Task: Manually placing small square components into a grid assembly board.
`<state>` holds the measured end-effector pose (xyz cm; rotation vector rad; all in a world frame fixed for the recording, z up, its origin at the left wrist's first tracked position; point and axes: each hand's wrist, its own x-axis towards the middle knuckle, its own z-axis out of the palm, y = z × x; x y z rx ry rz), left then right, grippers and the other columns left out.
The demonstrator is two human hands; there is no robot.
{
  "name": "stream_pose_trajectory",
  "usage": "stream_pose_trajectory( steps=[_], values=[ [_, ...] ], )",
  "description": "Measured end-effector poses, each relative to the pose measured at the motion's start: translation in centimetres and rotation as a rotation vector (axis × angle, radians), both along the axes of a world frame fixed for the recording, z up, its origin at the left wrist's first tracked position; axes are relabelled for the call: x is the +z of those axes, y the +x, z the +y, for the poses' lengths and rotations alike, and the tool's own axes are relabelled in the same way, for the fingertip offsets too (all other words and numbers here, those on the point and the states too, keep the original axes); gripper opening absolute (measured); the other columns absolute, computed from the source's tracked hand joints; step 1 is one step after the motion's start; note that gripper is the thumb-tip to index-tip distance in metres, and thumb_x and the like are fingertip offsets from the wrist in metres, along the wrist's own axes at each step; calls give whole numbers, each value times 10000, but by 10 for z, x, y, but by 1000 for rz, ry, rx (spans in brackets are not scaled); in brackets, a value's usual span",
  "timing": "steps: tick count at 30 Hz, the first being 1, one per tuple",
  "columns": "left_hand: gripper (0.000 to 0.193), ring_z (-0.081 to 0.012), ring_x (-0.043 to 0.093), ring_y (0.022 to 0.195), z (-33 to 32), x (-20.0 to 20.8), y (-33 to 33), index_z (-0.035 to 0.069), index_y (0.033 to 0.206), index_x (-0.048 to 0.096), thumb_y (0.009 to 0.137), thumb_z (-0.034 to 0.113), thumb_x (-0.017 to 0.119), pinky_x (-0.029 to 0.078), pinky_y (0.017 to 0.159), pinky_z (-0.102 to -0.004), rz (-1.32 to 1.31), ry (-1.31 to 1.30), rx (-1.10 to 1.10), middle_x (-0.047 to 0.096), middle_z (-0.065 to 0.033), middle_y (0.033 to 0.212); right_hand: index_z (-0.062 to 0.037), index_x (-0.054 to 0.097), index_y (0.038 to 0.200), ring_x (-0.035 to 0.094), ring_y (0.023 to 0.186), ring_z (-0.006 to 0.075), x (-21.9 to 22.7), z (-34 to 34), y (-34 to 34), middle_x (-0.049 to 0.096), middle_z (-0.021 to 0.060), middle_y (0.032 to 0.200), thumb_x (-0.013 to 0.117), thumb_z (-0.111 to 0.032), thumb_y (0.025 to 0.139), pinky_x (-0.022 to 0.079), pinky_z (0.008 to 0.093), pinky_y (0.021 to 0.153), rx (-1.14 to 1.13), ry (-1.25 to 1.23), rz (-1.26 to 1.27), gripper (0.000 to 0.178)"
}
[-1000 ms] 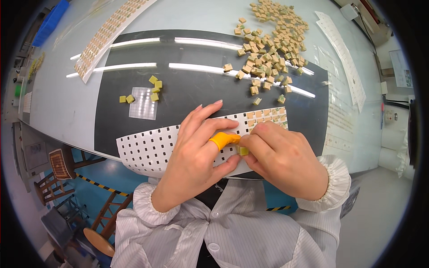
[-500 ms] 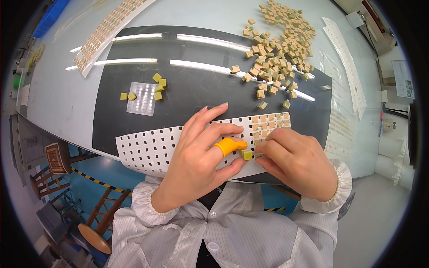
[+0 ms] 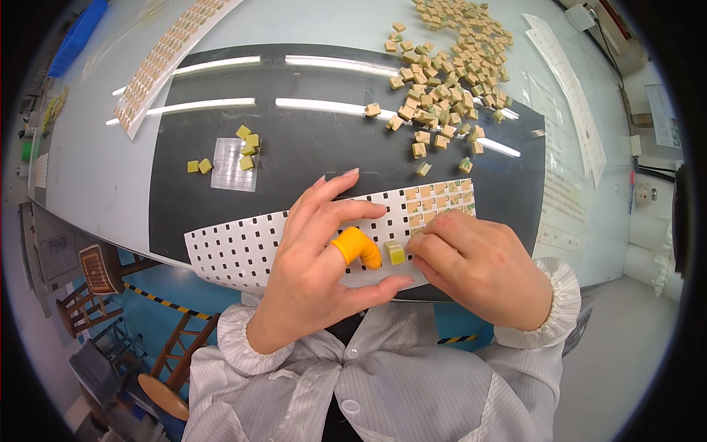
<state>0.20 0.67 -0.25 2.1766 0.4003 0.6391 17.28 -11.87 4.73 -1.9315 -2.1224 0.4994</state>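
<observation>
A white sheet with rows of black squares [image 3: 243, 243] lies near the table's front edge. Small tan pieces [image 3: 442, 195] fill several rows at its right end. On the sheet between my hands stands a yellow-green block [image 3: 395, 253], apart from the fingers of my left hand. My left hand [image 3: 313, 276] is open over the middle of the sheet, thumb and fingers apart, with an orange finger cot [image 3: 355, 246] on one bent finger. My right hand [image 3: 482, 269] is closed, fingertips pinched down beside the tan pieces; whatever they hold is hidden.
A black mat [image 3: 294, 155] lies under the sheet. Tan blocks [image 3: 449, 81] are heaped at the far right. Yellow-green blocks [image 3: 247, 147] lie around a clear gridded square [image 3: 227, 173]. White strips lie far left [image 3: 166, 62] and right [image 3: 567, 88]. A stool [image 3: 163, 396] stands below left.
The left thumb and orange-capped finger have let go of the yellow-green block and drawn back left. The right hand stays pinched at the sheet. The whole view has shifted slightly.
</observation>
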Motion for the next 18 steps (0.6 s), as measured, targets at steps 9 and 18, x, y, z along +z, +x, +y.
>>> stream_pose_trajectory(
  steps=[9,18],
  values=[
    [384,-395,515,1211,0,1,-2,51,753,678,524,278,887,356,1025,-590,9,98,-67,638,-75,1106,-16,575,915,605,751,222,3,2,-3,536,66,844,695,-96,712,523,327,615,74,26,-42,250],
    [365,-384,517,1213,-1,-3,1,58,774,687,533,254,879,353,1028,-595,21,116,-68,638,-66,1097,-7,556,907,601,746,220,0,2,-5,521,71,817,683,-124,700,520,321,600,79,102,-65,269]
  ],
)
